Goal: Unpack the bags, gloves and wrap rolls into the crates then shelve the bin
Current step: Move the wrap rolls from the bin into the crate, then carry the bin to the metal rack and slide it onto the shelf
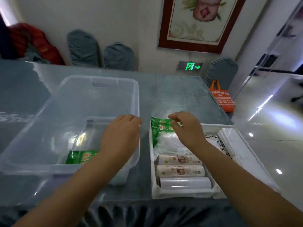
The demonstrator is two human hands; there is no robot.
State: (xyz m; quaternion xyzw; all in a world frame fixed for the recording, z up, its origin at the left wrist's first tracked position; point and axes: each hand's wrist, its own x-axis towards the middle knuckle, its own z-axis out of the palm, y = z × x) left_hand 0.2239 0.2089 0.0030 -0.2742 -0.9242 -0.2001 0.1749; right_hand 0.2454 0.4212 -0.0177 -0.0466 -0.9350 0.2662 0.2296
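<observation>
A clear plastic bin (98, 82) stands on the left of the table, with one green packet (78, 157) lying inside near its front. My left hand (122, 136) hovers over the bin's right wall, fingers loosely curled and holding nothing. A white crate (183, 194) sits to the right, holding a green packet (159, 128), clear bags (170, 145) and three wrap rolls (180, 170). My right hand (185, 126) is above the crate's far end, thumb and fingers bent over the green packet; whether it touches it I cannot tell.
A second white crate (237, 145) adjoins the first on the right and holds white sheets. The table (172, 95) has a glossy grey-blue cover. An orange tote bag (223, 99) stands off the far right corner. Grey chairs (100, 53) line the wall behind.
</observation>
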